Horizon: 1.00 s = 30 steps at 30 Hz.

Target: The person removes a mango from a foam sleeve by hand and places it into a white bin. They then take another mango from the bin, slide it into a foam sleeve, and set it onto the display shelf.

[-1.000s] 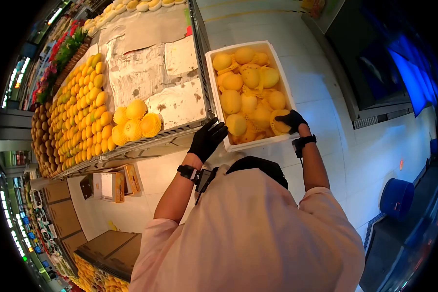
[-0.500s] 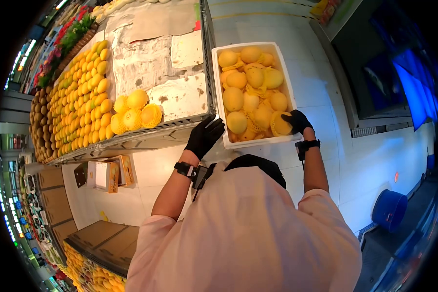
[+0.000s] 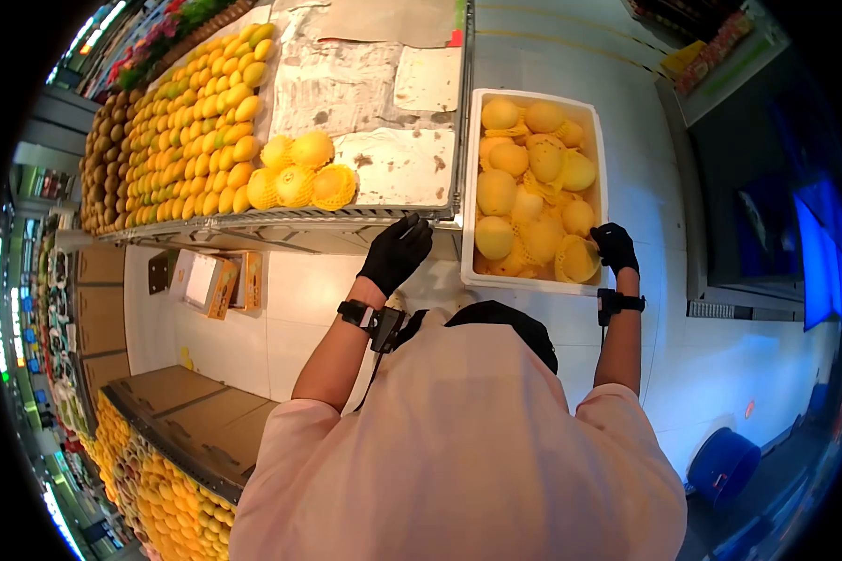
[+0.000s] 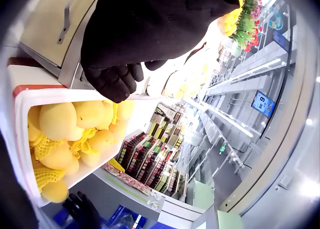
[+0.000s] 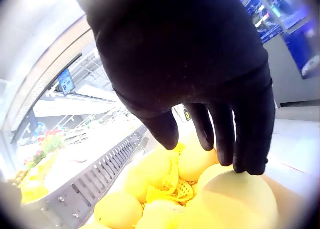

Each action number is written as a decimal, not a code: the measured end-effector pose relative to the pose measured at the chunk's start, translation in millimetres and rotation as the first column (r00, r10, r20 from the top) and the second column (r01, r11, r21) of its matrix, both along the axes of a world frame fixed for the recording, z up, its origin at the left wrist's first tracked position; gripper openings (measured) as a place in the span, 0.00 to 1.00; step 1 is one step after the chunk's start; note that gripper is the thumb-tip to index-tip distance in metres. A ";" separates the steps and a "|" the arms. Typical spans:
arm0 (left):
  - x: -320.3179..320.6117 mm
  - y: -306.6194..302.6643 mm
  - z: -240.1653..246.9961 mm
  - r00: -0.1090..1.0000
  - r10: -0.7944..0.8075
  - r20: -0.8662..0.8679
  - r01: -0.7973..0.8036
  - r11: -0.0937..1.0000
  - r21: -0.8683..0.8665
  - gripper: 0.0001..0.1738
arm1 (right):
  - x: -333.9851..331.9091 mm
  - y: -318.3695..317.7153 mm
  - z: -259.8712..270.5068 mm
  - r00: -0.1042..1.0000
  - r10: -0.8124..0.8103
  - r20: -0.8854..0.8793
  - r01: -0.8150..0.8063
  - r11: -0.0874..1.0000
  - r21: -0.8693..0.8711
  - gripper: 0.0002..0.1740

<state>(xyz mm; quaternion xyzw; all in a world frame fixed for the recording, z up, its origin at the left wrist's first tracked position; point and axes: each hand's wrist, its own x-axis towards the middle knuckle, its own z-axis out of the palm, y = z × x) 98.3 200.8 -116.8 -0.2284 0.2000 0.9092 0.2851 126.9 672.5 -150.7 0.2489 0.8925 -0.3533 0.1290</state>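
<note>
A white foam box (image 3: 601, 178) holds large, smooth yellow fruits (image 3: 497, 192), some with yellow foam netting around them. My right hand (image 3: 616, 248), in a black glove, is at the box's right rim, beside the netted yellow fruit (image 3: 577, 260) in the near right corner. In the right wrist view its fingers (image 5: 250, 134) point down, loosely extended, with the fingertips right at a pale yellow fruit (image 5: 240, 196). My left hand (image 3: 397, 254), also black-gloved, holds nothing. It hovers by the display table's near right corner, left of the box, with fingers relaxed.
The display table (image 3: 398, 173) bears rows of mangoes (image 3: 192, 140) and a small cluster of netted yellow fruits (image 3: 295, 185). Below it, opened cartons (image 3: 210, 285) lie on the floor. Brown boxes (image 3: 182, 397) stand at lower left, a blue bin (image 3: 723, 465) at lower right.
The head view has swung, so the table and box appear farther right. My right hand has slid off the corner fruit toward the box's right rim. The left hand stays by the table corner.
</note>
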 end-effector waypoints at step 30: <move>4.2 -43.4 -30.4 1.000 0.017 -0.018 -0.018 1.000 -0.022 0.13 | 9.1 -46.2 -6.1 0.947 0.140 0.289 -0.248 0.891 0.380 0.37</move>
